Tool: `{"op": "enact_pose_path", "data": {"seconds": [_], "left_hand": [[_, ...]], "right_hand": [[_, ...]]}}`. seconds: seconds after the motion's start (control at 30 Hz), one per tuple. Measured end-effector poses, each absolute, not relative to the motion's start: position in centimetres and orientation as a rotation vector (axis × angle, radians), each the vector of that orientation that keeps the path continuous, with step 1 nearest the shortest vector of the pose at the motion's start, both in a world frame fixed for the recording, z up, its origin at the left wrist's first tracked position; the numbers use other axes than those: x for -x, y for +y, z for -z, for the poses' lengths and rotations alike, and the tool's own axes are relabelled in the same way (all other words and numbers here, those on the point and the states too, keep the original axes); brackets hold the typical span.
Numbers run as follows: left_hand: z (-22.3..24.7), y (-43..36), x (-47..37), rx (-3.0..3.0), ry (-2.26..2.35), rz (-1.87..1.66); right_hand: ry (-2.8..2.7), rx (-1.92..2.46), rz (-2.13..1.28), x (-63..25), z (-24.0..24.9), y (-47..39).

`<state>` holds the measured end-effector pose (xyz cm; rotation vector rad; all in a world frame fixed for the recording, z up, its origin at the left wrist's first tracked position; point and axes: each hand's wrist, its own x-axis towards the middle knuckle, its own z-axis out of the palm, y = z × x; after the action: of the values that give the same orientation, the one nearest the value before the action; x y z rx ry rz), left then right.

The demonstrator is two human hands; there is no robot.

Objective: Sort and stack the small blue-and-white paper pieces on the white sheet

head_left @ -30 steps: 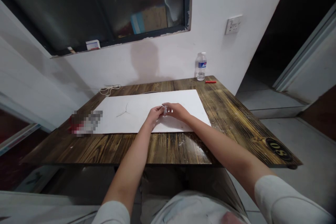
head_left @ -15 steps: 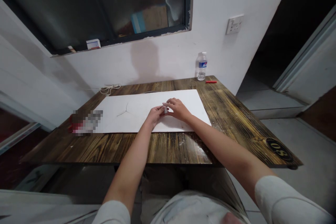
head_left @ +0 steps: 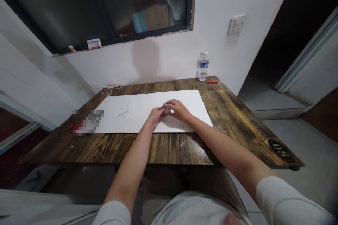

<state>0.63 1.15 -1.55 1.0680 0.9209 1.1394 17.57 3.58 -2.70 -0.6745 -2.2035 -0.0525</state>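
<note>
Over a white board [head_left: 142,123] on the wooden table, my two hands meet around a small whitish-grey piece [head_left: 166,108], too small to name. My left hand [head_left: 156,116] pinches it from the left side. From the right, the curved fingers of my right hand [head_left: 179,109] grip the same piece, thumb below and fingers above. My fingers hide part of it. To the left on the board is a thin dark three-armed shape [head_left: 126,111], and I cannot tell whether it is drawn or lying there.
A plastic bottle [head_left: 203,66] stands at the table's back right beside a red stick-like object [head_left: 212,82]. A pale coiled cord [head_left: 111,89] lies at the back left. Something red [head_left: 76,126], partly blurred out, sits at the board's left end.
The small piece has turned slightly between my fingers and shows a paler, wider side. My hands have barely moved; the rest stays where it was.
</note>
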Motion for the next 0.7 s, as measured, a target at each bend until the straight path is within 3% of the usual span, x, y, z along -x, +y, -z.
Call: {"op": "enact_pose_path", "data": {"seconds": [0.37,0.7], "left_hand": [[2.0,1.8,-0.5,-1.065,1.006,-1.218],[2.1,2.0,-0.1,-1.05,1.144,-1.27]], "right_hand": [[-2.153,0.672,-0.048,-17.3,2.4,3.1],[-1.81,0.91,-0.731,-16.6,3.2,3.9]]}}
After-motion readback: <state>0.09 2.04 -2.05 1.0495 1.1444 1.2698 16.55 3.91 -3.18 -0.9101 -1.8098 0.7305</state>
